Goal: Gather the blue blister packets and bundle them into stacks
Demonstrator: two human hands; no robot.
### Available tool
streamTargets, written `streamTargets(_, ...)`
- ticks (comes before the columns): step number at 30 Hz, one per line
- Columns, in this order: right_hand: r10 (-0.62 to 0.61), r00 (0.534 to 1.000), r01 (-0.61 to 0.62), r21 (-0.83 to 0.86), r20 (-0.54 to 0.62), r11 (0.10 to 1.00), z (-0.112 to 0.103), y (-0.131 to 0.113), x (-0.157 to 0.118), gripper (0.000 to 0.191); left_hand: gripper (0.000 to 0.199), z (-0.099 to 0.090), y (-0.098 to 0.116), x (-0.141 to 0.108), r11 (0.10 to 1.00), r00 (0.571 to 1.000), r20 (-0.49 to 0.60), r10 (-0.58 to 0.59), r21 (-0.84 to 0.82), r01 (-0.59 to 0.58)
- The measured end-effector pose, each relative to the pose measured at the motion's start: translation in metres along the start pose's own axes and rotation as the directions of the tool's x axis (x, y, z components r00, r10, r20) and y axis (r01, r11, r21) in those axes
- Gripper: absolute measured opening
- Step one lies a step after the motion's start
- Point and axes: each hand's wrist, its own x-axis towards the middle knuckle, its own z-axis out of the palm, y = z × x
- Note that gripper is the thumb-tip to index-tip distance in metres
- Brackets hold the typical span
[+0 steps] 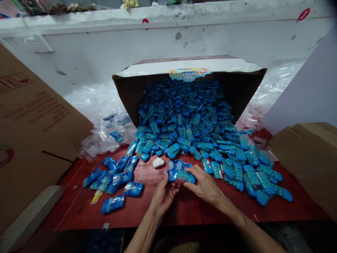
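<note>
Between my two hands, over the red table (155, 211), is a small blue-and-clear case (183, 175) with rows of turquoise pellets. My right hand (204, 184) grips its right end between thumb and fingers. At the left end, my left hand (165, 195) pinches a blue printed wrapper (171, 174) against the case; how far the wrapper covers it cannot be told. Blue printed pieces (179, 164) lie just behind. A crumpled white lump (158, 162) sits beyond my left hand. Several blue printed packs (113, 203) are scattered to the left.
A cardboard box (223, 65) on its side spills many blue cases (189, 130) onto the table. Clear plastic sleeves (97, 137) are heaped left of it. Large cardboard (34, 116) stands at left, another carton (305, 154) at right, a white wall (92, 59) behind.
</note>
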Motion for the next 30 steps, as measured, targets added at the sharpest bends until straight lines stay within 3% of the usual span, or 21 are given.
streamTargets(8, -0.010, 0.997, 0.001, -0.120, -0.070, 0.993, -0.001, -0.005, -0.003, 0.028, 0.019, 0.003, -0.001, -0.002, 0.997, 0.998, -0.042, -0.044, -0.067, 0.042)
streamTargets(16, 0.003, 0.996, -0.012, -0.091, -0.093, 0.996, 0.000, -0.006, -0.007, 0.030, 0.020, 0.004, -0.003, 0.000, 0.997, 0.988, -0.153, -0.017, -0.078, 0.005)
streamTargets(26, -0.016, 0.997, 0.001, -0.197, -0.075, 0.980, 0.008, -0.008, -0.011, 0.032, 0.023, 0.003, -0.005, -0.002, 0.998, 0.993, -0.119, -0.026, -0.061, 0.019)
streamTargets(30, -0.017, 0.999, 0.009, -0.158, -0.046, 0.987, 0.006, -0.011, -0.013, 0.031, 0.023, 0.003, -0.006, -0.004, 0.999, 0.994, -0.104, 0.015, -0.032, -0.018)
